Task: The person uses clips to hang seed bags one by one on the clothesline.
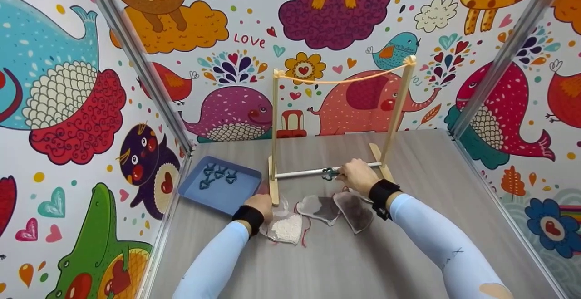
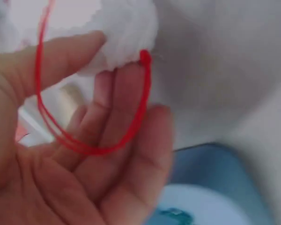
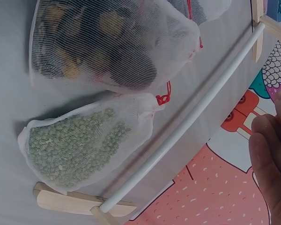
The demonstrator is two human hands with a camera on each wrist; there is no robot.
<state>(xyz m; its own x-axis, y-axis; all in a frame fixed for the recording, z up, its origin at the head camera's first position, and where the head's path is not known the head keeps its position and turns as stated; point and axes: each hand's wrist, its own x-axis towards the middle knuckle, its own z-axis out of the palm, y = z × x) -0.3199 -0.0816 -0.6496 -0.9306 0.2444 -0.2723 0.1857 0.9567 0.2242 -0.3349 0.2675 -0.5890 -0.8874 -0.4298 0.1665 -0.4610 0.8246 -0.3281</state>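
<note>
My left hand [image 1: 261, 207] pinches the gathered end of a white mesh bag [image 2: 129, 35] between thumb and fingers. A red drawstring [image 2: 96, 151] loops down across the palm. In the head view this drawstring bag [image 1: 287, 228] lies on the table with pale contents. My right hand [image 1: 360, 176] holds a dark green clip [image 1: 328, 174] in its fingertips, just above the white rod [image 1: 305, 172] of a wooden stand. Near the right hand lie a mesh bag of green beans [image 3: 79, 145] and another with dark and brown pieces [image 3: 96, 44].
A blue tray [image 1: 193, 190] with several green clips [image 1: 219, 172] stands at left. The stand's two wooden posts [image 1: 274, 126] carry a sagging orange cord [image 1: 340, 81] between their tops. Another mesh bag [image 1: 317, 208] with grey contents lies in the middle. Printed walls enclose the table [image 1: 327, 262].
</note>
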